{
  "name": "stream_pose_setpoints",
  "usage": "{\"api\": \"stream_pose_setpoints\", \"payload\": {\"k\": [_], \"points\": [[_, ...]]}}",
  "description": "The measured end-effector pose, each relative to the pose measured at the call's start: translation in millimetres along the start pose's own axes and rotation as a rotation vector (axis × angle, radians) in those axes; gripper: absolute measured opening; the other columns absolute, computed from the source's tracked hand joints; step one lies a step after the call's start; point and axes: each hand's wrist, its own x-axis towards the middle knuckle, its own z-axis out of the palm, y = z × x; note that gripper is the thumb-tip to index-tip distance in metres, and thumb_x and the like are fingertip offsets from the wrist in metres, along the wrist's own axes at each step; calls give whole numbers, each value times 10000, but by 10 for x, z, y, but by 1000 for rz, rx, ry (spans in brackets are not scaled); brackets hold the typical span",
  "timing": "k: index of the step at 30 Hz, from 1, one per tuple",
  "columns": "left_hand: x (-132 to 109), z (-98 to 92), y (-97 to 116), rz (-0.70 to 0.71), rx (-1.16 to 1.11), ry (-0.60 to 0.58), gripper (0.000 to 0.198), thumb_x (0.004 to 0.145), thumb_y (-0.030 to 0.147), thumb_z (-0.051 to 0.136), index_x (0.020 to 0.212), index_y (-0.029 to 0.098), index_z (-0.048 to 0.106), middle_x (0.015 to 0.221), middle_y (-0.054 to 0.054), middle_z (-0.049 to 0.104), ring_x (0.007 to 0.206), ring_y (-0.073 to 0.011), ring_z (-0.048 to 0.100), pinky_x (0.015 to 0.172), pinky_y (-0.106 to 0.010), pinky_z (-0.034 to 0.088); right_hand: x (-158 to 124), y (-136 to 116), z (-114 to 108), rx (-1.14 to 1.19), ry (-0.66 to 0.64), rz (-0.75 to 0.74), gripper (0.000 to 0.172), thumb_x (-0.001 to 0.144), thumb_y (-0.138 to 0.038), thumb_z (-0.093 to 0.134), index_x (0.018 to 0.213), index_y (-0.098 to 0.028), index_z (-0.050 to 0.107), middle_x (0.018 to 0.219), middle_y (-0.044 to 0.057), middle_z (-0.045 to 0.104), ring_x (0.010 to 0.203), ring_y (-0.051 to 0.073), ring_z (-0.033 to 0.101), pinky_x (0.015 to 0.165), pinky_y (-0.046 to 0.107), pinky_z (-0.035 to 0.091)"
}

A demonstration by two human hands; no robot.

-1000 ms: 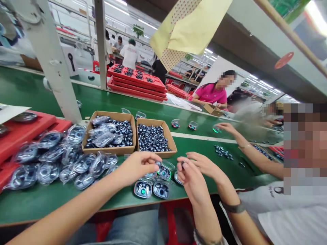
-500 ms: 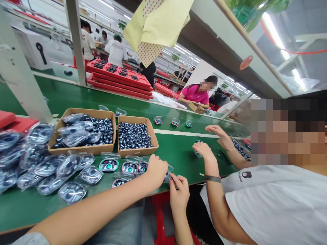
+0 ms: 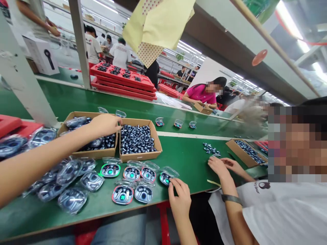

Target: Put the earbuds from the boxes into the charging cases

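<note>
My left hand (image 3: 106, 124) is above the inner edges of two cardboard boxes, its fingers bent and close together; whatever they hold, if anything, is hidden. Dark wireless earbuds (image 3: 138, 139) fill the right-hand box (image 3: 140, 156). In the left-hand box (image 3: 95, 154) are more earbuds and some bagged cases. My right hand (image 3: 180, 194) grips the right side of an earbud charging case (image 3: 165, 178), its clear lid up and a green light showing. Several other cases with clear lids raised, such as a red-rimmed case (image 3: 123, 194), lie to its left.
Plastic-bagged cases (image 3: 73, 197) are heaped at the left. At right, a co-worker's hands (image 3: 219, 166) are near loose earbuds (image 3: 211, 149) and another box (image 3: 245, 153). Three cases (image 3: 178, 124) stand across a pale strip. Red trays (image 3: 122, 80) are stacked behind; yellow paper (image 3: 163, 27) hangs overhead.
My left hand has moved from the case beside my right hand, leftward and away from me, to the boxes. The co-worker's hands have come closer together. The view has shifted slightly.
</note>
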Motion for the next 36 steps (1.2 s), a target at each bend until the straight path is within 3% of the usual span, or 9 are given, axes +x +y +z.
{"api": "stream_pose_setpoints", "payload": {"k": [3, 8, 13, 17, 19, 22, 25, 30, 36], "points": [[205, 141, -260, 24, 3, -139, 353, 714, 352, 456, 1004, 194, 581, 952, -87, 656, 847, -250, 591, 715, -290, 416, 19, -19, 34, -76, 7, 39, 161, 783, -227, 517, 878, -190, 642, 848, 80, 647, 804, 207, 567, 754, 365, 424], [347, 374, -287, -35, -13, -172, 431, 685, 304, 522, 1077, 126, 523, 969, -157, 643, 865, -273, 596, 723, -310, 430, 90, -60, 114, -122, -2, 90, 188, 803, -279, 490, 835, -159, 631, 798, 89, 660, 742, 206, 581, 704, 334, 418], [438, 436, -382, -83, -32, -274, 362, 609, 287, 624, 914, 92, 625, 959, -213, 638, 867, -348, 597, 733, -366, 433, 186, -156, 52, -276, 86, 128, 203, 797, -308, 490, 735, -180, 634, 731, 90, 642, 656, 207, 559, 630, 325, 398], [521, 480, -498, -7, -74, -336, 459, 522, 237, 683, 962, 122, 629, 1000, -185, 639, 889, -327, 590, 750, -329, 427, 611, -412, -160, -187, 202, 89, 138, 779, -251, 499, 745, -176, 609, 734, 85, 610, 697, 197, 546, 650, 312, 413], [551, 497, -545, 14, -93, -342, 406, 536, 235, 673, 928, 135, 648, 979, -172, 651, 884, -314, 592, 753, -318, 423, 982, -576, -137, -81, 113, 73, 160, 802, -231, 442, 780, -185, 594, 751, 64, 613, 717, 181, 550, 666, 296, 419], [553, 484, -633, 33, -142, -326, 268, 602, 246, 618, 849, 153, 671, 911, -144, 674, 850, -282, 602, 749, -303, 417, 1603, -768, 216, -82, -317, 34, 238, 823, -198, 356, 852, -178, 591, 843, 60, 631, 769, 169, 561, 712, 287, 420], [490, 418, -764, 55, -224, -276, 200, 658, 216, 540, 805, 175, 669, 883, -106, 680, 834, -247, 597, 753, -286, 404, 2107, -847, 807, -67, -529, -51, 201, 769, -145, 453, 888, -182, 611, 877, 42, 645, 815, 158, 576, 751, 254, 417], [344, 307, -999, 77, -451, -183, 212, 677, 191, 469, 804, 205, 638, 890, -28, 663, 831, -183, 567, 763, -243, 382, 2426, -884, 1547, -84, -722, -81, 144, 807, -226, 528, 902, -140, 594, 942, 53, 615, 896, 158, 561, 829, 339, 415], [230, 267, -1020, -40, -818, -131, 125, 602, 139, 399, 603, 164, 521, 643, -23, 567, 617, -159, 512, 618, -265, 400, 2437, -984, 1845, -69, -817, 78, 234, 850, -306, 478, 1027, -165, 539, 1051, 56, 556, 887, 155, 556, 770, 355, 466]]}}
